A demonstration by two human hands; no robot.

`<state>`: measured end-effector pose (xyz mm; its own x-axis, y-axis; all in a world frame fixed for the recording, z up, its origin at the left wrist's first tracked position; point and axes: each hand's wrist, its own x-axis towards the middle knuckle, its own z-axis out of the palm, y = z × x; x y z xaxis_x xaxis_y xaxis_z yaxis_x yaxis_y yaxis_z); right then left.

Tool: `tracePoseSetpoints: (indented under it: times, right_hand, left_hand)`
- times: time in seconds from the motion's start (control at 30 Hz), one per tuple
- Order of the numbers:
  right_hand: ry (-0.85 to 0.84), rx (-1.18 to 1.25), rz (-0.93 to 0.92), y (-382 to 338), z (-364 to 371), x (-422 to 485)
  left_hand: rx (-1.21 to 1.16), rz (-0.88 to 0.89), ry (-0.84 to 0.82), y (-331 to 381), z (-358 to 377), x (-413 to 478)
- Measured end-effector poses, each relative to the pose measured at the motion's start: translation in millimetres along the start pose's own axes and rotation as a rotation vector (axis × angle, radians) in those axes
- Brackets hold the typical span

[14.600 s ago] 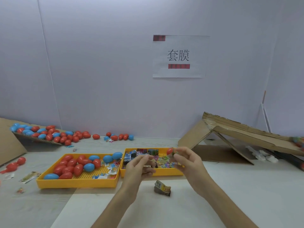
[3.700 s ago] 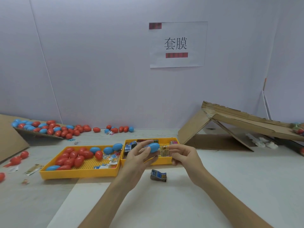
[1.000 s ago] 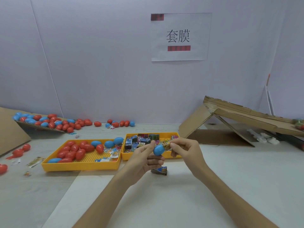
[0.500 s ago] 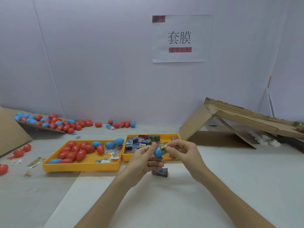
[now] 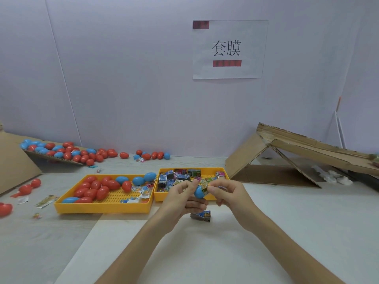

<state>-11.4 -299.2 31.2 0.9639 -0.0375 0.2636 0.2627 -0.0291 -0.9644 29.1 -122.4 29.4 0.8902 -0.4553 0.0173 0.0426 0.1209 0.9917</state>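
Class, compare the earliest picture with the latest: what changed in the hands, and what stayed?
The red egg held at first is gone. The left hand now grips a blue egg, and the right hand pinches a printed film sleeve, which has slid from beside the egg onto its right end. The egg tray, the sleeve tray, the folded packet and the cardboard ramp stayed put.

Yellow egg tray [image 5: 102, 210] on the counter [image 5: 266, 222]; wrapper tray [image 5: 162, 197] just beside its right, loose eggs [image 5: 90, 155] behind it, cardboard ramp [image 5: 307, 148] farther right.
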Motion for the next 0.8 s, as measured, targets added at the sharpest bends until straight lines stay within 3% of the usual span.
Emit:
tracePoseSetpoints:
  times: [0.23, 0.53, 0.8]
  right_hand:
    - [-0.002, -0.043, -0.072, 7, 2, 2]
    - [0.019, -0.16, 0.028, 10, 2, 3]
    - [0.087, -0.235, -0.146, 15, 5, 6]
  left_hand:
    - [0.038, 0.013, 0.034, -3, -1, 2]
    - [0.106, 0.01, 0.13, -7, -1, 4]
    - [0.01, -0.003, 0.086, -4, -1, 3]
